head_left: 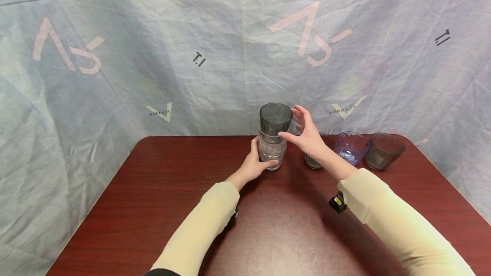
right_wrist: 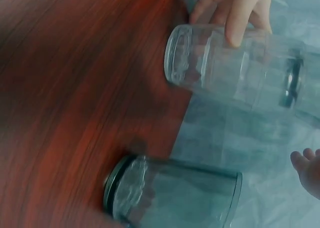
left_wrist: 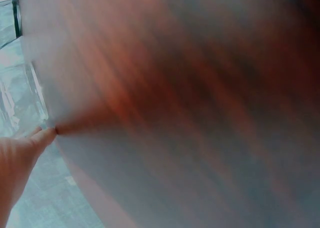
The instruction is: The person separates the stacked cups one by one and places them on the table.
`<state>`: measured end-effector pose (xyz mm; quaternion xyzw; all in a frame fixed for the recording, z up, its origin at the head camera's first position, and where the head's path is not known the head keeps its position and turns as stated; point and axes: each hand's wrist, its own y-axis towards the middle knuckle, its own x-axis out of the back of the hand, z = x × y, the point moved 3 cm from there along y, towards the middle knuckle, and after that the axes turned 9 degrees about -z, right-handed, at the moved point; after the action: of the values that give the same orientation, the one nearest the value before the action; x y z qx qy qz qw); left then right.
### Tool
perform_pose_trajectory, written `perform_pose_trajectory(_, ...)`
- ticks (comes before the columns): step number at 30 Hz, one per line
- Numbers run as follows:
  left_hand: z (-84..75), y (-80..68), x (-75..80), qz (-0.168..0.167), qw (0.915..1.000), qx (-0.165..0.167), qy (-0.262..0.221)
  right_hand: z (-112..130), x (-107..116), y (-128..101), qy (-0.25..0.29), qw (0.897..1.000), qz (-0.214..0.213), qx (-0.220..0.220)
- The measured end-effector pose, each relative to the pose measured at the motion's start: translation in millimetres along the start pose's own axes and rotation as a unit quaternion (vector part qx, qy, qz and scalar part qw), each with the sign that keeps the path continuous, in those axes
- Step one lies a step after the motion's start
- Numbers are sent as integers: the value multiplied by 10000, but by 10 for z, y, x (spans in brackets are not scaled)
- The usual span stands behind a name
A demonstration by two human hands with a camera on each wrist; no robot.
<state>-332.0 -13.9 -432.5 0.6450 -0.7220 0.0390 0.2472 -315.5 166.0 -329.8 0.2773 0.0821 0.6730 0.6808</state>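
One stack of glasses (head_left: 270, 143) stands upright between my hands on the far part of the worktop (head_left: 172, 173), near its back edge. At its top I count one smoke-grey glass (head_left: 272, 119); beneath it is the clear part (head_left: 271, 153), two nested pieces as far as I can make out, since the see-through walls run together. My left hand (head_left: 251, 166) grips that clear part low down, thumb across the front and fingers curled round the side. My right hand (head_left: 310, 137) is up at the smoke-grey glass, fingers spread and loose, the thumb before its wall and the others just right of its rim.

To the right of the stack are three more: a dark grey tumbler (head_left: 311, 162) partly hidden by my right wrist, a blue tumbler (head_left: 350, 146) and a brownish-grey tumbler (head_left: 383, 152), the last two side by side. All are smooth and shiny, widening toward the rim; bright glints sit low in the blue one.

The worktop is reddish-brown wood grain with rounded far corners and a soft sheen nearer me. My two sleeves are cream, and one black device (head_left: 337, 202) with a yellow patch sits by my right cuff. Behind hangs a creased, pale grey cloth (head_left: 161, 37) printed with two big pink marks.
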Motion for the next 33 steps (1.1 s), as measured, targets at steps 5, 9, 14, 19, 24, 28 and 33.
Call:
perform_pose_trajectory(5, -13, -1, -3, 37, 10000, 9, -1, 147, -125, 8, 83, 9999, 124, -61)
perform_pose_trajectory(9, -21, -3, -3, 82, 9999, 64, 5, 355, -190, -26, 167, 9996, 220, -79)
perform_pose_trajectory(14, -18, -4, 2, 73, 10000, 53, -16, 380, -222, -21, 95, 9999, 130, -57)
perform_pose_trajectory(19, 3, -2, 8, 53, 9999, 86, -46, 376, -240, -25, 111, 9999, 63, 75)
perform_pose_trajectory(24, 13, 1, 8, 30, 10000, 25, -43, 380, -253, -32, 90, 9999, 36, 80)
perform_pose_trajectory(28, 16, 5, 1, 12, 10000, 6, -9, 378, -247, -38, 36, 10000, 10, 59)
perform_pose_trajectory(33, 15, 6, -9, -13, 10000, 26, 1, 375, -228, -43, 0, 9999, -106, 99)
